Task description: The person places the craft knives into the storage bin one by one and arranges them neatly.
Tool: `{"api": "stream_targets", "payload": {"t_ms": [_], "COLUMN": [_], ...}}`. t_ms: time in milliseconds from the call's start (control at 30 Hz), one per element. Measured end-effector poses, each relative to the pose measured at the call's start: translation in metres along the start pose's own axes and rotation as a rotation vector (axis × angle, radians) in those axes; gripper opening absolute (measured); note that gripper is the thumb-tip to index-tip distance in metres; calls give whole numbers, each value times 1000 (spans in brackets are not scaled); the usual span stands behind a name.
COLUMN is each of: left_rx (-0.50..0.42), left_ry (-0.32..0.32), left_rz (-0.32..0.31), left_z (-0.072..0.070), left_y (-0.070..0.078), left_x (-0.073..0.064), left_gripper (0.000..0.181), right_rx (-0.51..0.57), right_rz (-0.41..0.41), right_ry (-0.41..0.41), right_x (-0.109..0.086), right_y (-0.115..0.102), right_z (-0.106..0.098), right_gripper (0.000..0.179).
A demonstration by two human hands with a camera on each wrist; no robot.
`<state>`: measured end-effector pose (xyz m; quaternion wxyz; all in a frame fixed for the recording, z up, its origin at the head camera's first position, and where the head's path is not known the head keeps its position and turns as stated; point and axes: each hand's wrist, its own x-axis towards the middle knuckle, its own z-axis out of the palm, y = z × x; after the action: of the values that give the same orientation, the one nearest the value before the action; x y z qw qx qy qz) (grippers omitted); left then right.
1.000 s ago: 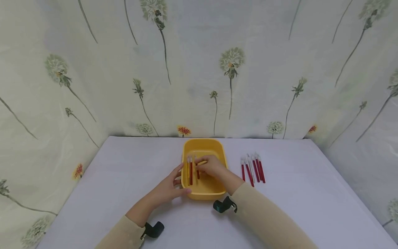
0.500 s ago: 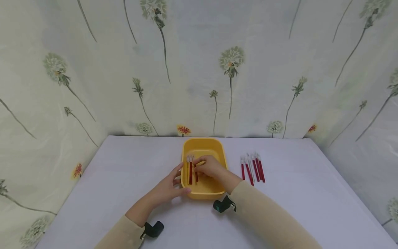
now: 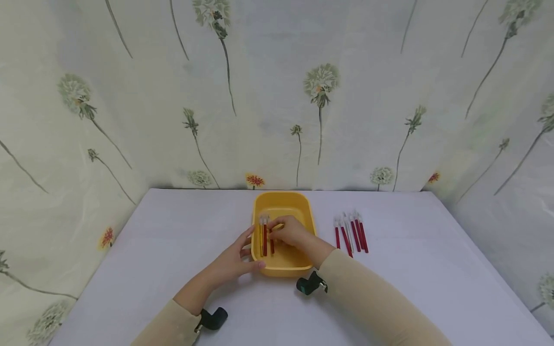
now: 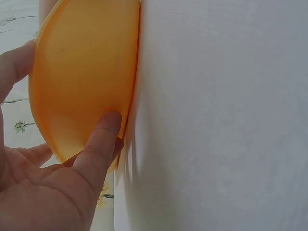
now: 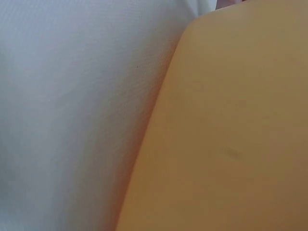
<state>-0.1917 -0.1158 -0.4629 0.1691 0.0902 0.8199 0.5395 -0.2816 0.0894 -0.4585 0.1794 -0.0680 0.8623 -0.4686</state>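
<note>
A yellow plastic tray (image 3: 305, 199) stands near the middle of the table. My left hand (image 3: 233, 262) grips its near left corner, the thumb at the front rim and the fingers along the left side. In the left wrist view, fingers (image 4: 98, 149) touch the tray's outer wall. Inside the tray, my right hand (image 3: 292, 230) pinches a slim red stick with a pale tip, brush-like (image 3: 272, 246). Left of it lie another red stick (image 3: 265, 242) and a yellowish one (image 3: 261, 244). The right wrist view shows mostly tray wall (image 5: 231, 125); the right fingertips are hidden there.
To the right of the tray, several red sticks with pale tips (image 3: 356, 235) and a whitish one (image 3: 348, 235) lie in a loose row on the white tabletop (image 3: 402, 269). Behind the table hangs a dandelion-patterned cloth (image 3: 268, 96).
My right hand has moved slightly left within the tray, bringing the held stick closer to the others and straighter beside them. My left hand keeps its place on the tray.
</note>
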Motion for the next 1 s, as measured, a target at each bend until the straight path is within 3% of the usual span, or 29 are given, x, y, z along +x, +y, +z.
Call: {"api": "stream_targets", "payload": {"t_ms": [1000], "left_rx": [9], "left_ry": [4], "left_rz": [-8], "left_z": [1], "left_y": [3], "left_x": [-3], "left_gripper": [104], "right_rx": [29], "right_rz": [11], "right_ry": [8], "right_x": [-5], "right_y": [-3], "right_z": [-1], "right_gripper": [21]}}
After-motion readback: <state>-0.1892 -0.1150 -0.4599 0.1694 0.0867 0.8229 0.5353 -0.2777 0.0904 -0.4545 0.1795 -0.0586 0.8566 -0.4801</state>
